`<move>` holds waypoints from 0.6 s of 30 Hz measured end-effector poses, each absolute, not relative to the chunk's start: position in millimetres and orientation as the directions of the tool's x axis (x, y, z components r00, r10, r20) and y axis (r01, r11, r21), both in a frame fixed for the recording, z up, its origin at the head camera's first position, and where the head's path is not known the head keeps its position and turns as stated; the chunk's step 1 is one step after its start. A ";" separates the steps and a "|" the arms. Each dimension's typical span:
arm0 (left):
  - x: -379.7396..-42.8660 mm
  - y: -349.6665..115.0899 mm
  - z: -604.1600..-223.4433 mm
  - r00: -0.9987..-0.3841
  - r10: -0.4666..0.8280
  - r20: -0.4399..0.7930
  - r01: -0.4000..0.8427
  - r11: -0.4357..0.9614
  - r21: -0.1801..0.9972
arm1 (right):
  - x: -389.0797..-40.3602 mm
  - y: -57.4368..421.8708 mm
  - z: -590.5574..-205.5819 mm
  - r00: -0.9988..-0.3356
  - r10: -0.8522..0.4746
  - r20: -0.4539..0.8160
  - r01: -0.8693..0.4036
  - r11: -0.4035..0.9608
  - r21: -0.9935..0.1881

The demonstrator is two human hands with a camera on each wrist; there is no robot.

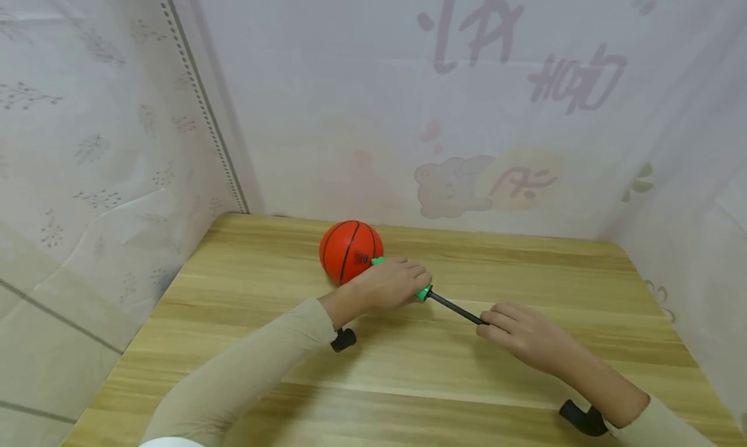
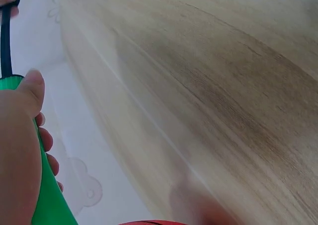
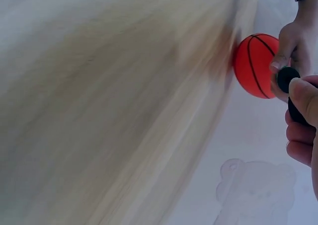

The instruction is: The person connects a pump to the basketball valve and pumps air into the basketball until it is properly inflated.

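Note:
A hand pump with a green barrel [image 1: 423,293] and a thin black rod [image 1: 457,308] is held between both hands above the table. My left hand [image 1: 395,282] grips the barrel, its fingers wrapped around the green body in the left wrist view. At the far end of the extended rod, my right hand [image 1: 525,337] holds the black handle [image 3: 299,110], thumb over it. An orange-red basketball [image 1: 344,255] with black lines sits just beyond my left hand. The barrel's green end appears beside the ball; whether it joins the ball cannot be seen.
The wood-grain table [image 1: 408,382] ends at a pale printed curtain [image 1: 327,109] behind the ball, with more curtain at both sides. Black wrist mounts [image 1: 344,339] show under both forearms.

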State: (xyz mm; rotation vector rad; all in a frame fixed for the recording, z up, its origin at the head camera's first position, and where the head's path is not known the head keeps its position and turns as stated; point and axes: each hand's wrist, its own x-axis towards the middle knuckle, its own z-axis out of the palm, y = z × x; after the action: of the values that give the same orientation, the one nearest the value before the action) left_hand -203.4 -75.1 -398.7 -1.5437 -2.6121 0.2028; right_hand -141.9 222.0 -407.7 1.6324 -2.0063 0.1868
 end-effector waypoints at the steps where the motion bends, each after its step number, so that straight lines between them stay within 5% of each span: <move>1: -203.6 -75.6 -399.0 -0.482 0.876 0.015 0.864 0.478 -0.161 | -140.2 224.7 -408.0 -0.116 -0.864 0.490 -0.940 0.255 0.226; 7: -205.1 -75.6 -399.0 -0.478 0.878 0.016 0.865 0.474 -0.164 | -142.1 224.3 -408.3 -0.079 -0.846 0.527 -0.944 0.233 0.233; 18: -203.5 -69.9 -397.2 -0.477 0.878 0.023 0.863 0.473 -0.178 | -168.7 181.5 -404.3 -0.120 -0.889 0.442 -0.939 0.246 0.239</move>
State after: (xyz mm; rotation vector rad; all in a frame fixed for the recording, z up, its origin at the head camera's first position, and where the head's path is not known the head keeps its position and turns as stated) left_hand -203.5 -69.9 -397.2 -1.5425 -2.5997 0.2163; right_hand -168.7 181.5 -404.3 1.6613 -2.0272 0.1342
